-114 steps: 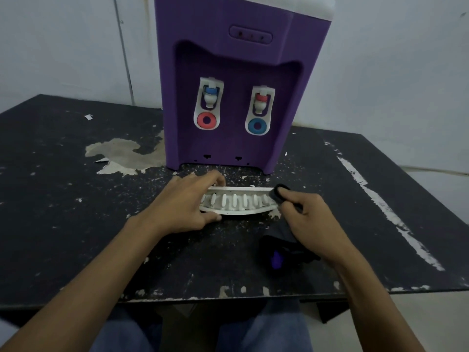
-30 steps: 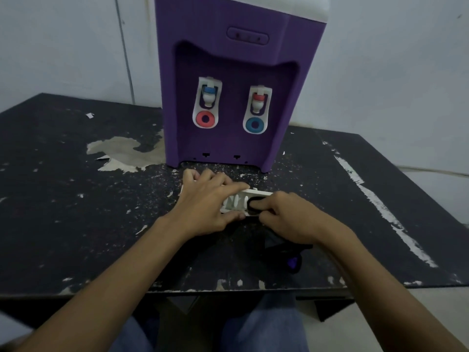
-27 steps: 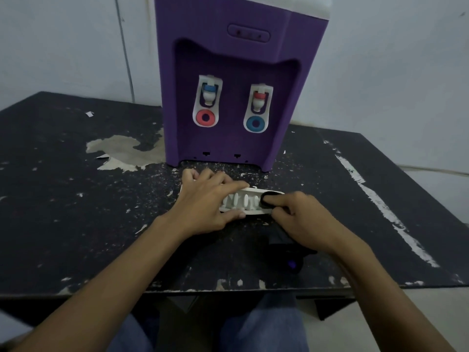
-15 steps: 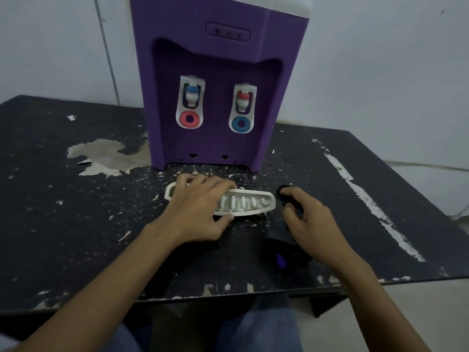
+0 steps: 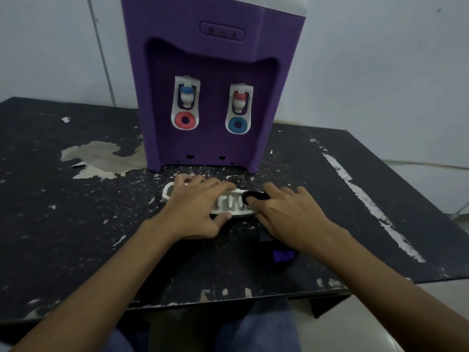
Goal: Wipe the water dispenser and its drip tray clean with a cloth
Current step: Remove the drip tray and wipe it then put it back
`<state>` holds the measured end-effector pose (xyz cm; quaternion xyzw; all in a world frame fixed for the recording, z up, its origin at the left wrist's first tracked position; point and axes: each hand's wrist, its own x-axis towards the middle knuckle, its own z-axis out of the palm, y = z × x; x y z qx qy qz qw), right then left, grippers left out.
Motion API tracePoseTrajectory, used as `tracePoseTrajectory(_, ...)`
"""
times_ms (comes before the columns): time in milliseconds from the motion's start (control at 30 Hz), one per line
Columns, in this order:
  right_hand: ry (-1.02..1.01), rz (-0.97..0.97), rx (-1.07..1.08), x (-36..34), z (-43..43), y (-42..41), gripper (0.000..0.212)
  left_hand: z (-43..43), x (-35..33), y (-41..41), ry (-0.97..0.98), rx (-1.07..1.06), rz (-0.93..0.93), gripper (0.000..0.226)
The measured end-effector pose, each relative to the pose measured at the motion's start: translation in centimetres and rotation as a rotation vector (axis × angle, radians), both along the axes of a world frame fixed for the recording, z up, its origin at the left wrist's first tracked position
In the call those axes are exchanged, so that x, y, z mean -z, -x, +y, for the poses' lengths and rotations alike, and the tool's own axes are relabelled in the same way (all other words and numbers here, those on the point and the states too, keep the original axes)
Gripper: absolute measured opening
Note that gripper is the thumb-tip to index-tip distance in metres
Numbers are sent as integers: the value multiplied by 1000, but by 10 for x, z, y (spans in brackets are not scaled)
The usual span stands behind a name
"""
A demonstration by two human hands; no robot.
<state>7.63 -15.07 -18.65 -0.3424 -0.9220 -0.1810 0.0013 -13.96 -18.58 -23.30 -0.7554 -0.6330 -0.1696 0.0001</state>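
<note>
Drip tray (image 5: 229,205) sits on the desk (image 5: 76,224) in front of the purple dispenser (image 5: 210,59). Left hand (image 5: 195,209) grips it, and right hand (image 5: 289,217) is rubbing a dark cloth (image 5: 253,196), bunched in its fingers, on the tray's right end.

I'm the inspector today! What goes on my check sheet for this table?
Surface: black table, paint flaking in pale patches.
Job's things: purple water dispenser upright at the back; white drip tray detached, lying before it; dark cloth.
Clutter: paint flakes.
Hands: left hand holds the tray; right hand presses cloth onto its right end.
Cables: thin line at far right, unclear.
Surroundings: pale wall.
</note>
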Motion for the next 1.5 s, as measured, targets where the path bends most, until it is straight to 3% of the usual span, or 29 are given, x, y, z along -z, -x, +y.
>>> tracePoseTrajectory(167, -86, -184, -26, -12, 3, 14, 25, -1, 3, -1, -49, 7, 30, 67)
tracePoseTrajectory(467, -58, -606, -170, -51, 7, 40, 18, -1, 4, 0, -121, 51, 75, 60)
tracePoseTrajectory(700, -4, -670, -186, -47, 2, 41, 17, -3, 11, 0, -223, 54, 102, 60)
tracePoseTrajectory(867, 294, -525, -74, -49, 8, 30, 14, -5, 11, 0, -234, 43, 109, 61)
tracePoseTrajectory(1033, 527, -228, 36, -32, 4, 18, 10, -5, 12, -1, -235, 30, 120, 64)
tracePoseTrajectory(1300, 585, 238, 131, -13, -15, -11, 28, -3, 13, 2, -231, 25, 119, 67)
tracePoseTrajectory(1500, 441, 538, 248, 11, -25, -28, 38, -2, 14, 2, -230, 38, 89, 68)
